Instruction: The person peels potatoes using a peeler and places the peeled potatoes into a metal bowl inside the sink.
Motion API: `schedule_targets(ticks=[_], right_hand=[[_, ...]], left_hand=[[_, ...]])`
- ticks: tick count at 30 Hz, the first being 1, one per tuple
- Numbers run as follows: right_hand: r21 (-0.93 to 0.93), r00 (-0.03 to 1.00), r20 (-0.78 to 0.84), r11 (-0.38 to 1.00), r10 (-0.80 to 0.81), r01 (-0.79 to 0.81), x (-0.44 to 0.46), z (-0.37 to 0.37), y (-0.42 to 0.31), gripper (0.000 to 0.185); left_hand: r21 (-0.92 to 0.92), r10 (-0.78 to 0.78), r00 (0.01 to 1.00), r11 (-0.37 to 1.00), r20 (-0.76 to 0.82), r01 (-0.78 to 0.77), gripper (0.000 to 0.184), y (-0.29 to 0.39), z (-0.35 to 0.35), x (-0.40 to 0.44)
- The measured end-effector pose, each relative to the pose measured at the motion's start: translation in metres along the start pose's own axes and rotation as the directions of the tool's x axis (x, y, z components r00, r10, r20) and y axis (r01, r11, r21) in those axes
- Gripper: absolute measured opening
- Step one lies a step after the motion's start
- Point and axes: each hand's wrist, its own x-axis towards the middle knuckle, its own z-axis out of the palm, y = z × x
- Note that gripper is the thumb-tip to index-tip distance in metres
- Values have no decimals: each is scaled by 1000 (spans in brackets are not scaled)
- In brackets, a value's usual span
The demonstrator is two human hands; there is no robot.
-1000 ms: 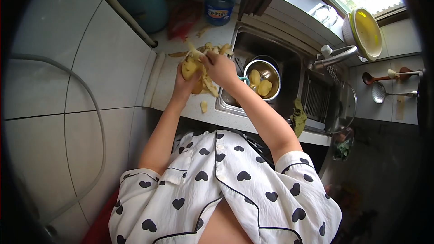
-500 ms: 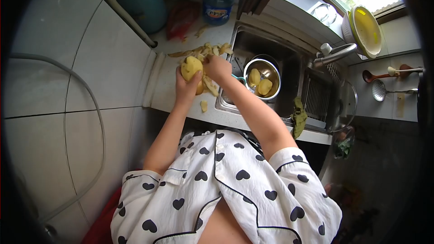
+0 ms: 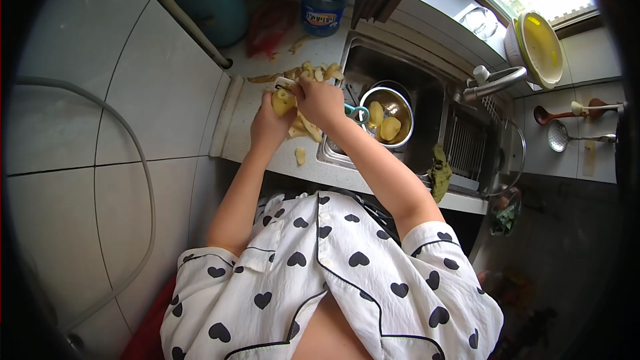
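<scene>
My left hand point(image 3: 268, 125) is wrapped round a pale yellow potato point(image 3: 283, 102), mostly peeled, above the counter beside the sink. In my right hand point(image 3: 321, 103) is a peeler point(image 3: 358, 115); its teal looped handle end sticks out behind the fist, and its pale head lies at the top of the potato. Potato peelings point(image 3: 313, 72) are heaped on the counter just beyond my hands, with more under them. Two peeled potatoes point(image 3: 389, 128) sit in a round metal bowl point(image 3: 411, 113) to the right of my right hand.
The bowl stands in a steel sink point(image 3: 433, 87) with a curved faucet point(image 3: 497, 83). A blue soap bottle point(image 3: 323, 10) and a red plastic bag point(image 3: 268, 27) stand at the back. A green cloth point(image 3: 440, 172) hangs over the sink's front edge. Ladles point(image 3: 559, 135) hang at right.
The potato has been turned and sits lower in my left hand. My right hand has moved slightly, bringing the peeler's head onto the potato's top and showing more of the teal handle.
</scene>
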Motion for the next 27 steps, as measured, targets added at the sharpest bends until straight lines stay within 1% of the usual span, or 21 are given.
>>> schedule_targets(ticks=[2, 5, 6, 8, 9, 11, 12, 13, 14, 16, 17, 19, 20, 23, 25, 27], right_hand=[[-9, 1000, -6, 1000, 5, -5, 1, 9, 6, 28], [-13, 1000, 4, 1000, 27, -27, 6, 26, 12, 27], [-13, 999, 11, 999, 40, -40, 7, 28, 11, 27], [-36, 989, 105, 995, 99, -96, 13, 33, 7, 29], [-49, 980, 152, 991, 131, -125, 16, 34, 6, 30], [-136, 957, 209, 975, 200, -174, 24, 56, 30, 30], [-176, 944, 235, 965, 232, -193, 27, 56, 34, 30], [-101, 907, 272, 947, 321, -305, 26, 56, 39, 31], [-37, 916, 230, 943, 330, -330, 26, 56, 42, 32], [1, 936, 108, 942, 334, -336, 25, 43, 30, 35], [30, 950, 86, 952, 300, -303, 23, 35, 27, 34], [94, 973, 28, 968, 229, -231, 22, 22, 20, 31], [118, 978, 25, 971, 207, -208, 20, 18, 18, 31], [171, 991, 26, 976, 134, -137, 11, 7, 12, 31], [200, 996, 35, 976, 80, -86, 5, -2, 6, 29], [168, 995, -41, 983, 89, -81, 9, 10, 15, 25]], left_hand=[[40, -41, 999, 998, 34, 40, 49, -2, 1, 1], [60, -58, 997, 997, 44, 55, 51, -10, 5, 3], [71, -98, 994, 993, 53, 94, 52, -10, 5, 3], [95, -174, 982, 981, 70, 167, 54, -9, 5, 4], [82, -147, 987, 986, 62, 142, 55, -10, 7, 4], [55, -98, 994, 994, 38, 96, 57, -11, 11, 1], [87, 37, 999, 996, -37, -34, 59, -7, 9, -3], [67, 78, 994, 995, -76, -73, 58, -3, 7, -4], [38, 117, 985, 993, -124, -113, 58, 4, 5, -2], [106, 145, 978, 986, -152, -130, 59, 1, 4, 6], [144, 165, 973, 979, -159, -142, 60, 0, 4, 8], [148, 149, 978, 981, -146, -127, 59, 1, 2, 9], [151, 140, 981, 981, -137, -119, 58, 1, 2, 9], [173, 41, 997, 985, -64, -29, 56, 1, 3, 9], [146, 34, 999, 989, -13, -32, 54, 1, 1, 8], [126, 21, 1000, 992, 2, -21, 53, 2, 0, 9]])
